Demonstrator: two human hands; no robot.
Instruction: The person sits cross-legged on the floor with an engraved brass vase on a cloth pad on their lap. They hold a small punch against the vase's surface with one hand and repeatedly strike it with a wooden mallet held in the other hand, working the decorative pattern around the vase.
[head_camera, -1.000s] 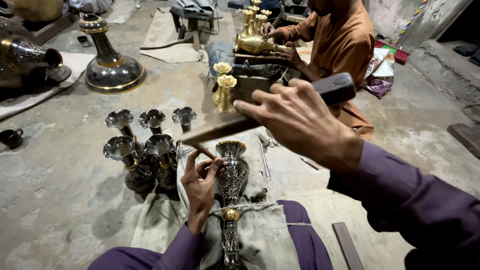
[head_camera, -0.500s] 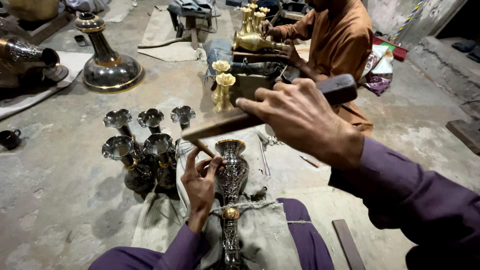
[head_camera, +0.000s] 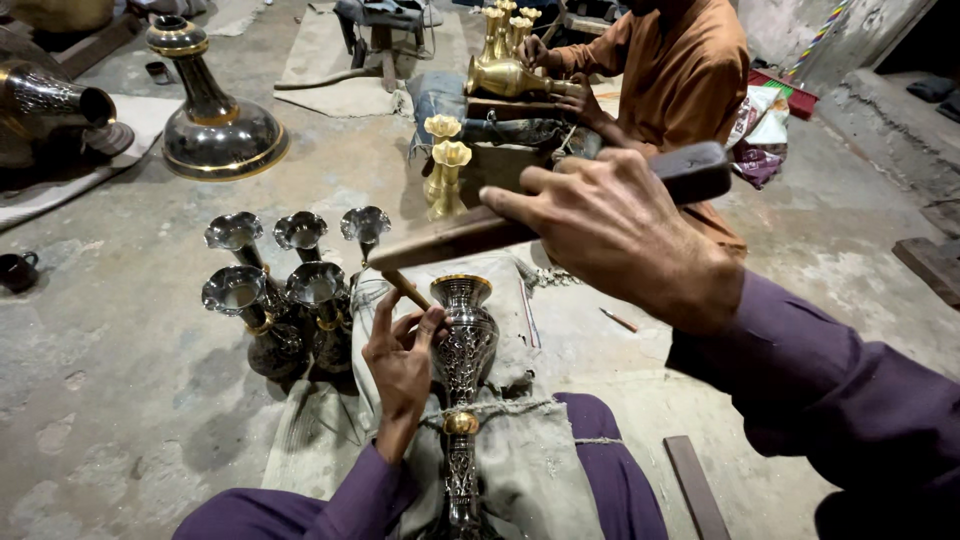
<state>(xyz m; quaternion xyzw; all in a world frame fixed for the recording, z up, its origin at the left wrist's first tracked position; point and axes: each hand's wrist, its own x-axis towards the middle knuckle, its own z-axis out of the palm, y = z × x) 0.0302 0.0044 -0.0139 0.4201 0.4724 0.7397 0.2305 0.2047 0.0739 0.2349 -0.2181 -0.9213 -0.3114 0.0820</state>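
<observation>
Dark engraved metal vase with brass collar (head_camera: 463, 350) lies across cloth-covered lap, steadied there. Left hand (head_camera: 400, 360) pinches slim wooden-handled chisel (head_camera: 406, 289) against vase body. Right hand (head_camera: 610, 225) fist-wrapped round dark wooden mallet (head_camera: 470, 232), poised over chisel head.

Bare hands, left (head_camera: 400, 358) and right (head_camera: 610, 225), no rings or gloves visible. Long purple cloth sleeves (head_camera: 800, 385) reaching to both wrists, loosely creased. Matching purple trousers (head_camera: 615, 470) over the knees, partly covered by grey-beige burlap sacking (head_camera: 520, 470).

Metalwork workshop: bare concrete floor (head_camera: 120, 400), rows of engraved metal vases (head_camera: 290, 290), brass vases (head_camera: 445, 165), another worker (head_camera: 690, 70) seated on floor.
</observation>
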